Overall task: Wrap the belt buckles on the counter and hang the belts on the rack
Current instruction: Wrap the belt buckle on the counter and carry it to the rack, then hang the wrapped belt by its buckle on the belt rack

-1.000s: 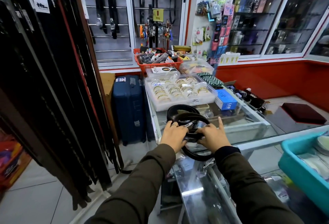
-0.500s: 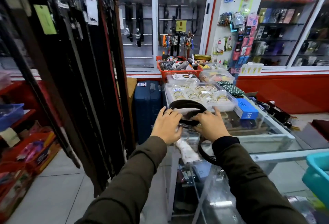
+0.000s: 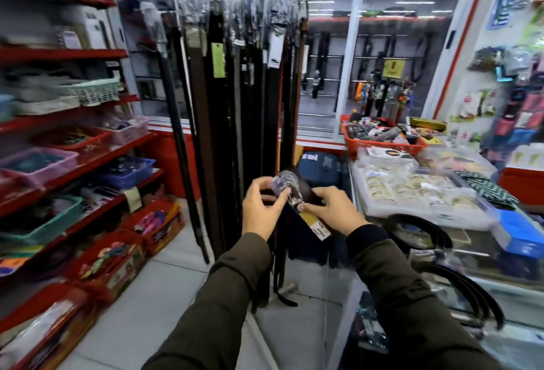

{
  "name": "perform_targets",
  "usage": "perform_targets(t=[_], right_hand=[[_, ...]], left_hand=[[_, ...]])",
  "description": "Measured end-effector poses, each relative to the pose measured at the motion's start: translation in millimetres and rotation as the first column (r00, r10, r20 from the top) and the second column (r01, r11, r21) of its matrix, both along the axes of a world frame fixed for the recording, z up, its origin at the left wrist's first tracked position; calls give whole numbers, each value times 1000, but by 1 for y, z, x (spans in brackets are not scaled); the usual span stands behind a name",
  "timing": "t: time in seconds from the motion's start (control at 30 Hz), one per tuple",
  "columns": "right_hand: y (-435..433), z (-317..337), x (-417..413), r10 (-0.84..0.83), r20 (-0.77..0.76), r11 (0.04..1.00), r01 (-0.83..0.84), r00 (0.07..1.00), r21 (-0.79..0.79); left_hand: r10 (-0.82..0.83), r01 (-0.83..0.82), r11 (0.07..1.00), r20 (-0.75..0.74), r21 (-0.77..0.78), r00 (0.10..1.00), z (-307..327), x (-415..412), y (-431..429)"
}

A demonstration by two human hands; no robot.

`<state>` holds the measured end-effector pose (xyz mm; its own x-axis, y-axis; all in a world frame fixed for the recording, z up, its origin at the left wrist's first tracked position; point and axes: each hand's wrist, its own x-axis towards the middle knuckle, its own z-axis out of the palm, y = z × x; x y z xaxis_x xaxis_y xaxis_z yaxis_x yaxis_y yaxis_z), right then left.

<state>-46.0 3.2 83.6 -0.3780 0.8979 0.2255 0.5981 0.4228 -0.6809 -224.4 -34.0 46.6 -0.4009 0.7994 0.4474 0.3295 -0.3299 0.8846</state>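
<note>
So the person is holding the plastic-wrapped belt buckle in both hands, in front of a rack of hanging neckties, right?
Not quite. The head view shows belts, not neckties, hanging on the rack. The rest holds: the left hand and the right hand both hold the plastic-wrapped buckle in front of it.

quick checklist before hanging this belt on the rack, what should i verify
1. Buckle wrapped: the buckle shows clear plastic around it. Ok.
2. Grip: left hand and right hand both hold the belt at the buckle end. Ok.
3. Strap hanging free: it drops below the hands, but its lower end merges with the dark hung belts. Cannot tell.
4. Free hook on the rack: the top is crowded with wrapped buckles and blurred. Cannot tell.
5. Tag attached: yellow tag hangs by the right hand. Ok.
6. Belts left on the counter: more remain. Not ok.
</note>
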Motion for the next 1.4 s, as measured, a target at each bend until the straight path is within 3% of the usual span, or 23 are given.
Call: perform_targets(t=[0.1,0.23,0.4,0.53,0.57,0.63,0.77,0.93,1.1,1.4], right_hand=[[-1,3,-25,78,-127,995,-84,989,-48],[-5,4,-49,137,-310,981,-173,941,-91],[-5,7,-70,136,-302,978,-177,943,-112],[-9,11,-86,-60,-18,998,61,998,12],[-11,12,-90,-104,-6,991,104,995,84],[-12,15,-98,-66,-92,976,83,994,202],[-8,23,-115,177,-324,984,-171,929,45],[5,47,-140,207,-587,969,-248,783,12],[16,89,-174,175,-756,970,-242,631,22],[22,194,-229,265,-851,949,-277,454,149]], left_hand=[[-91,143,981,348,-128,933,1,-17,-5],[-158,218,974,487,-69,859,6,-42,-13],[-132,177,981,388,-83,912,15,-67,-18],[-124,135,991,297,-17,947,19,-77,-24],[-123,131,991,287,-7,950,20,-80,-24],[-125,127,992,294,13,948,26,-87,-24],[-96,81,995,340,57,935,43,-101,-19],[-134,76,987,462,142,877,81,-120,-9],[-252,143,961,531,238,809,122,-137,-2],[-189,59,941,376,332,907,222,-174,-4]])
